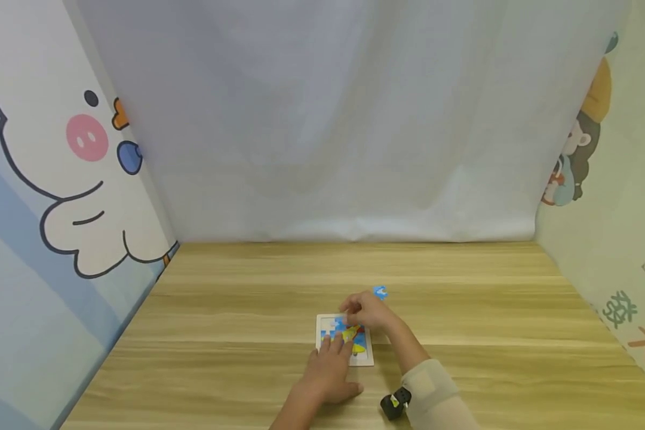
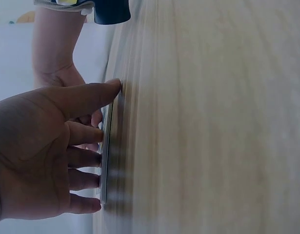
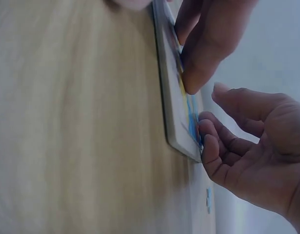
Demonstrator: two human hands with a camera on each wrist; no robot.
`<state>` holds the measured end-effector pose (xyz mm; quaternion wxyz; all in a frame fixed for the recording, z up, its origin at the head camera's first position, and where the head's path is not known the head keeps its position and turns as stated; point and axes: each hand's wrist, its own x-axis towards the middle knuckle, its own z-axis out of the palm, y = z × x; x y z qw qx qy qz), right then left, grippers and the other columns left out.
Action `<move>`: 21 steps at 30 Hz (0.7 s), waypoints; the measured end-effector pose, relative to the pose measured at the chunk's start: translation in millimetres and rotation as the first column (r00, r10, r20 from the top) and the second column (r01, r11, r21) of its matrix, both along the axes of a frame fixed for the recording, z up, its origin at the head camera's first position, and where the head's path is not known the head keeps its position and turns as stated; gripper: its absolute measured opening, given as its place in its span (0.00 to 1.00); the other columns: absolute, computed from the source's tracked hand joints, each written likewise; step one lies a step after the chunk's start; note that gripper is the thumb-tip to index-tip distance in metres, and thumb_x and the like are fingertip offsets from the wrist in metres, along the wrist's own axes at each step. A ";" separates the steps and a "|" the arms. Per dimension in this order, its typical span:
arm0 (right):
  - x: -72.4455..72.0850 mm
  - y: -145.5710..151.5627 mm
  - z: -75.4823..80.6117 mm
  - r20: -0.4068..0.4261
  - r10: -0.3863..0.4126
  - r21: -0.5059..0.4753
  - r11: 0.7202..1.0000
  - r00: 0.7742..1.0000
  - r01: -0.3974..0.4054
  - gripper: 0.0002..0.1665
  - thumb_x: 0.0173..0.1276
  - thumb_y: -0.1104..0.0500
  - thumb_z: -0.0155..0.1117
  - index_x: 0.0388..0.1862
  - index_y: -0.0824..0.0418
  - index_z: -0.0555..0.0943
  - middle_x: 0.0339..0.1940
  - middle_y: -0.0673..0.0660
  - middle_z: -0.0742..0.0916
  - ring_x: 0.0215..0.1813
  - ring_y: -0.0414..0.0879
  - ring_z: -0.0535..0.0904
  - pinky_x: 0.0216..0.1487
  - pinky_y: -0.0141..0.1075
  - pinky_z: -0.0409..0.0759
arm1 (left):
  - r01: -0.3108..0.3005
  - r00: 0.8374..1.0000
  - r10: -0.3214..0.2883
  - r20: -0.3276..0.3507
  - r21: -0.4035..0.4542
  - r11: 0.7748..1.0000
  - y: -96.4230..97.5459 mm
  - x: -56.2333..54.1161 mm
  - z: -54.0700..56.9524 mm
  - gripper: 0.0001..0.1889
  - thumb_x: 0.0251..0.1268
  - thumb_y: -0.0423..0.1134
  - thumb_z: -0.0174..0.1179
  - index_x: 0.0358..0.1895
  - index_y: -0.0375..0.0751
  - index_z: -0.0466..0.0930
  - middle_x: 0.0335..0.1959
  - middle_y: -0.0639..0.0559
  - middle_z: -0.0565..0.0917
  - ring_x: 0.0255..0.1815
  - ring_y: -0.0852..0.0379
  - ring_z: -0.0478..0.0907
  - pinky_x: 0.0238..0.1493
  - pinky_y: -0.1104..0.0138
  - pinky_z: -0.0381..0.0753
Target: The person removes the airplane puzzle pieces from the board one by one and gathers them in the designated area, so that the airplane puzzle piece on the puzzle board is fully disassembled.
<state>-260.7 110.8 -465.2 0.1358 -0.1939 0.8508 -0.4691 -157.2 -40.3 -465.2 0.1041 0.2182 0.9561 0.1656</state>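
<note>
The left hand (image 1: 329, 367) presses, grip spread, on a square blue-and-yellow jigsaw puzzle (image 1: 359, 340) inside a thin white frame (image 1: 369, 362). The right hand (image 1: 373, 310) bends its fingers at the frame's far right corner; whether that grip pinches a piece, I cannot tell. Just beyond lies a small blue-and-white puzzle piece (image 1: 380, 292), apart from the frame. The wood-grain tabletop (image 1: 220, 334) spreads widely to either side. The right wrist view alone reveals the right thumb standing off the curled fingers (the head view blurs this).
</note>
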 end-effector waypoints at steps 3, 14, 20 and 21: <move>1.0 -0.4 -0.5 0.014 -0.018 0.012 1.000 1.000 0.018 0.13 0.58 0.69 0.65 0.43 0.68 0.81 0.29 0.53 0.80 0.33 0.46 0.75 0.35 0.37 0.77 | -0.003 1.000 0.002 0.015 0.019 1.000 -1.8 -0.4 -1.1 0.44 0.49 0.56 0.67 0.67 0.38 0.62 0.69 0.34 0.58 0.68 0.32 0.51 0.59 0.40 0.58; -3.0 -2.6 -7.4 -0.030 -0.002 0.104 0.995 1.000 0.005 0.10 0.53 0.69 0.69 0.36 0.62 0.83 0.31 0.52 0.81 0.36 0.45 0.74 0.37 0.37 0.76 | 0.008 0.999 -0.010 0.037 0.054 0.998 -5.3 0.6 4.1 0.46 0.46 0.57 0.68 0.68 0.40 0.62 0.69 0.35 0.57 0.68 0.33 0.51 0.60 0.41 0.58; -3.0 -5.9 -6.7 0.016 0.001 0.086 0.996 1.000 -0.002 0.10 0.52 0.72 0.68 0.34 0.65 0.82 0.29 0.53 0.80 0.28 0.45 0.76 0.28 0.35 0.78 | 0.004 0.999 -0.006 0.038 0.061 0.998 -4.8 0.0 5.1 0.45 0.45 0.56 0.68 0.67 0.40 0.63 0.69 0.34 0.58 0.68 0.33 0.51 0.59 0.41 0.58; -2.8 -6.2 -7.2 0.019 -0.001 0.083 0.997 1.000 0.000 0.10 0.52 0.73 0.68 0.34 0.65 0.81 0.29 0.54 0.80 0.27 0.45 0.76 0.27 0.35 0.78 | 0.002 0.999 -0.005 0.042 0.060 0.998 -4.6 0.0 4.8 0.45 0.45 0.56 0.68 0.67 0.40 0.63 0.69 0.35 0.58 0.68 0.33 0.51 0.60 0.41 0.58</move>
